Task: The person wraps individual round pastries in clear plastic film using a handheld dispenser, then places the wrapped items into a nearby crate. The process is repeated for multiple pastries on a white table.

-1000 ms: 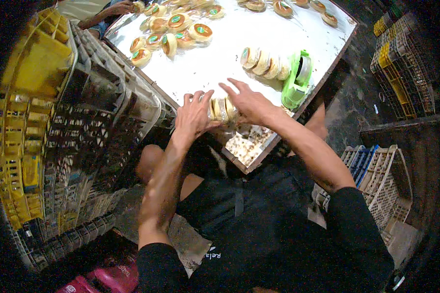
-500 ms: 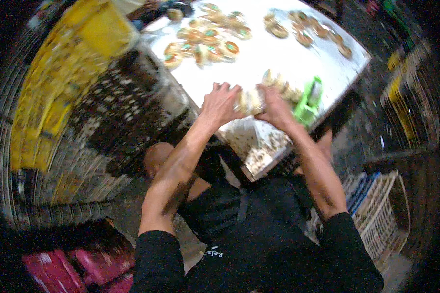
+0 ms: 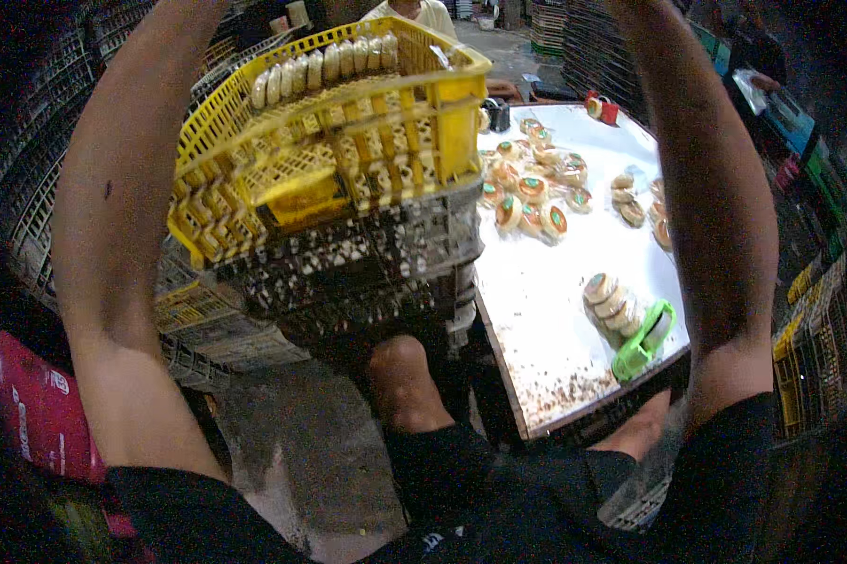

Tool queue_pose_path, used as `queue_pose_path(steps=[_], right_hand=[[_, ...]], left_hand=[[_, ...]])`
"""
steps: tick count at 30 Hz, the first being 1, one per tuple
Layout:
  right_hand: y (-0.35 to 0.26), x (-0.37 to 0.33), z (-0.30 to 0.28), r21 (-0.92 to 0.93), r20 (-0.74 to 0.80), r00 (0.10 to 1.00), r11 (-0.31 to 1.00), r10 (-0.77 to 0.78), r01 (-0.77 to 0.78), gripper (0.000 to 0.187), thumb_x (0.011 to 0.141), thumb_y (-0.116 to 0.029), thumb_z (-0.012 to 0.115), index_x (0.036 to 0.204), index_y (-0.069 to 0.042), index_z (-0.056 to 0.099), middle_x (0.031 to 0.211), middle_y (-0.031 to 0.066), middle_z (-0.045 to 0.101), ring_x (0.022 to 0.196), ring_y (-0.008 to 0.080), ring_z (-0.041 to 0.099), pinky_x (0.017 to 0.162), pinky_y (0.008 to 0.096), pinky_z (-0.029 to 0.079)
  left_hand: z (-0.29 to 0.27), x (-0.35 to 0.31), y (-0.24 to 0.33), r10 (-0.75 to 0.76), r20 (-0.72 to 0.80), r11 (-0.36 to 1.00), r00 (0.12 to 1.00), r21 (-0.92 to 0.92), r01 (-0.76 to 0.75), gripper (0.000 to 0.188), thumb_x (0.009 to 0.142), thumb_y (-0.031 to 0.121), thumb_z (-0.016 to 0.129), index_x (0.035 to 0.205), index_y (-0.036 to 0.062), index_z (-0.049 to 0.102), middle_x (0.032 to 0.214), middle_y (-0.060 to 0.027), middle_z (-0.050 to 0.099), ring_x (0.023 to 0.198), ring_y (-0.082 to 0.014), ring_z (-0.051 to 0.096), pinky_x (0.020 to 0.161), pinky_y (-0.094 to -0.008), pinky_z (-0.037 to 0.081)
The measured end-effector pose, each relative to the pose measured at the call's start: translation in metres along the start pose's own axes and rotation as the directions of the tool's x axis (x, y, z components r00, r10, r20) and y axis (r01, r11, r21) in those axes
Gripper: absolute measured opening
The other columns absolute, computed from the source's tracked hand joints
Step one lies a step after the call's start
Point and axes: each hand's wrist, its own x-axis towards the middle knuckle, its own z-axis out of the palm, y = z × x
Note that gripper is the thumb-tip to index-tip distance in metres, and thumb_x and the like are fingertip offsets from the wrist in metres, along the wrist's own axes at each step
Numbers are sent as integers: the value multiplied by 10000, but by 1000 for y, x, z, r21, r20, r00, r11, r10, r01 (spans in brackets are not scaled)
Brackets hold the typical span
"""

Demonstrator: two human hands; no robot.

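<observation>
Both my forearms reach up along the sides of the view, and my hands lie beyond its top edge, so what they hold is hidden. Between the arms, at upper left, stands a yellow plastic crate with a row of pale wrapped buns inside. To its right is a white-topped table. A short stack of buns rests there beside a green tape dispenser. Farther back on the table lies a group of round buns with orange and green labels.
Dark, dirty crates are stacked under the yellow one. Smaller bun stacks and a red tape dispenser occupy the table's far part. Another person in a light top is behind the crate. Magenta packages sit at lower left.
My hands, earlier around a pack of buns at the table's near edge, have risen out of view. The view has turned left, bringing the yellow crate toward the middle.
</observation>
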Motion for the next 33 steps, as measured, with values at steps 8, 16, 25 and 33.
queue_pose_path(steps=[8, 16, 25, 33], right_hand=[[121, 96, 138, 38, 40, 998, 998, 56, -58, 732, 888, -334, 559, 1330, 143, 222, 971, 182, 552, 760, 214, 586, 524, 329, 492], [252, 149, 189, -286, 138, 985, 956, 106, -63, 784, 928, -380, 489, 1350, 153, 98, 1082, 380, 571, 1001, 442, 616, 851, 477, 481], [236, 1, 108, 118, 97, 994, 991, 45, -56, 439, 947, -284, 577, 1233, 2, 406, 1020, 169, 592, 946, 253, 600, 881, 414, 458], [313, -214, 21, 73, -39, 825, 825, 564, -561, 378, 956, -241, 568, 1224, 12, 482, 1119, 167, 597, 941, 188, 619, 813, 298, 516]], left_hand=[[87, -26, -120, -286, 304, 939, 909, -101, 329, 1012, 596, 577, 829, 1346, 25, 432, 1229, -220, 568, 1122, -303, 570, 968, -394, 465], [224, 4, -238, -359, 271, 931, 893, 34, 364, 978, 813, 693, 569, 1490, 67, 241, 1475, -183, 338, 1342, -291, 361, 1052, -374, 392], [269, -87, -219, -534, 510, 401, 674, -549, 733, 920, 895, 738, 287, 1480, 30, 241, 1529, -160, 247, 1396, -324, 265, 1141, -452, 224], [293, -99, -247, -565, 542, 664, 622, -148, 733, 929, 858, 586, 573, 1455, -36, 227, 1465, -255, 298, 1343, -335, 344, 1074, -448, 327]])
